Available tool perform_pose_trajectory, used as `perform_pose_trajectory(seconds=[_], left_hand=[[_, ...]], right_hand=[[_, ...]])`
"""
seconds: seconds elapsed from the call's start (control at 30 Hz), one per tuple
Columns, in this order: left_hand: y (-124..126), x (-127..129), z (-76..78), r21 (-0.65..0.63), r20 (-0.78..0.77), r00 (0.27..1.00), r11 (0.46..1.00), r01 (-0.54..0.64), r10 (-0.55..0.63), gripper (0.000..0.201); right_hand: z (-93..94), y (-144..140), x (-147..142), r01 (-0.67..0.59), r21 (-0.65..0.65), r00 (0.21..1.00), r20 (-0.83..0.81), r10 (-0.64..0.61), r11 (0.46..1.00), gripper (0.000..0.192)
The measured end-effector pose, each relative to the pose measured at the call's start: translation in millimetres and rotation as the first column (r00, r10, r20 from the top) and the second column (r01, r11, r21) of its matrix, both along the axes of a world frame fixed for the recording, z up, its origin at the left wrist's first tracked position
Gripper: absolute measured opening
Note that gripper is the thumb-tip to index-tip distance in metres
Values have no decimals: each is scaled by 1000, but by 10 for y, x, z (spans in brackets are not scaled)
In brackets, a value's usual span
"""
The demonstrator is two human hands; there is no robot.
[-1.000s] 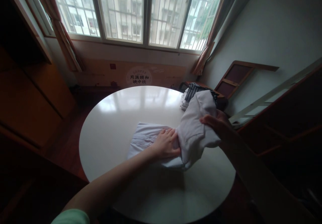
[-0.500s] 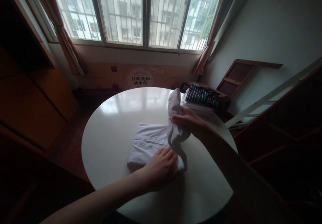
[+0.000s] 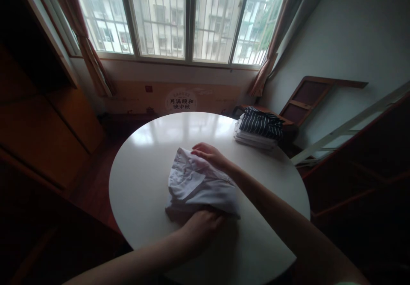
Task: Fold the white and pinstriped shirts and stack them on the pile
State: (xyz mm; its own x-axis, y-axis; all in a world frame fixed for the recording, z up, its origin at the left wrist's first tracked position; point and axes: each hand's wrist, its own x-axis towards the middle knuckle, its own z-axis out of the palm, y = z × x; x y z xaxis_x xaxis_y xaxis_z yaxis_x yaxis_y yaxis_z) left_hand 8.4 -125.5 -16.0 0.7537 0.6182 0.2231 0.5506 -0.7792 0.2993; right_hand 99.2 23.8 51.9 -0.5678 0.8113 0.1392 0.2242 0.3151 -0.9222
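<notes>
A white button-up shirt (image 3: 198, 187), folded into a compact bundle, lies on the round white table (image 3: 141, 208). Its collar end faces up at the left of the bundle. My right hand (image 3: 211, 155) rests at the far edge of the shirt, fingers stretched out over the cloth. At the near edge is my left hand (image 3: 203, 227), with its fingers tucked beneath the upper layer of fabric and hidden from sight.
On the table's far right stands a stack of folded white clothes (image 3: 253, 139), topped by a black-and-white striped garment (image 3: 261, 123). A wooden chair (image 3: 307, 99) is behind it. Wooden cabinets (image 3: 41, 131) line the left side, and a barred window (image 3: 188, 20) is ahead.
My right hand has moved left and down, bringing the raised part of the shirt over onto the rest. The fold now covers my left fingers, which were on top of the cloth.
</notes>
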Motion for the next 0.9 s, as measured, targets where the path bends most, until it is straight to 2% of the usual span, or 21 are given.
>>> perform_pose_trajectory(seconds=[0.07,0.17,0.3,0.37,0.4,0.47,0.5,0.53,0.6,0.67,0.77,0.83,0.9], left_hand=[[34,-4,22,-5,-33,999,999,31,-31,27],[89,-38,100,-34,-15,997,997,73,-74,28],[155,-241,257,-190,165,976,966,173,-143,32],[176,-433,325,-297,286,944,922,250,-164,34],[189,-544,350,-340,334,931,902,267,-149,34],[231,-764,379,-450,393,919,864,228,-38,30],[266,-858,384,-521,406,912,834,179,57,26],[314,-931,383,-586,419,889,803,109,185,25],[441,-1002,367,-655,432,792,754,-54,432,29],[595,-978,333,-662,406,694,715,-226,595,35],[814,-854,256,-623,369,617,678,-391,695,38],[925,-781,203,-599,405,564,675,-432,720,36],[1002,-739,165,-611,462,498,671,-421,734,34]], right_hand=[[-52,149,208,81,103,988,121,-94,991,39],[-163,223,428,28,87,924,379,-59,996,41],[-219,84,650,140,157,788,580,-206,978,32],[-199,-25,826,203,76,765,611,-207,976,32],[-187,-79,932,218,-15,774,611,-164,976,34],[-174,-175,1151,196,-260,825,565,-16,946,38],[-177,-212,1247,193,-321,850,527,6,927,40],[-187,-237,1325,201,-335,875,484,-15,921,40],[-227,-246,1411,262,-270,909,392,-143,926,41],[-287,-201,1403,321,-196,921,290,-258,927,41],[-379,-72,1293,372,-112,914,217,-343,921,40],[-422,15,1213,427,-61,894,176,-412,902,38],[-447,78,1156,430,-93,902,90,-423,898,38]])
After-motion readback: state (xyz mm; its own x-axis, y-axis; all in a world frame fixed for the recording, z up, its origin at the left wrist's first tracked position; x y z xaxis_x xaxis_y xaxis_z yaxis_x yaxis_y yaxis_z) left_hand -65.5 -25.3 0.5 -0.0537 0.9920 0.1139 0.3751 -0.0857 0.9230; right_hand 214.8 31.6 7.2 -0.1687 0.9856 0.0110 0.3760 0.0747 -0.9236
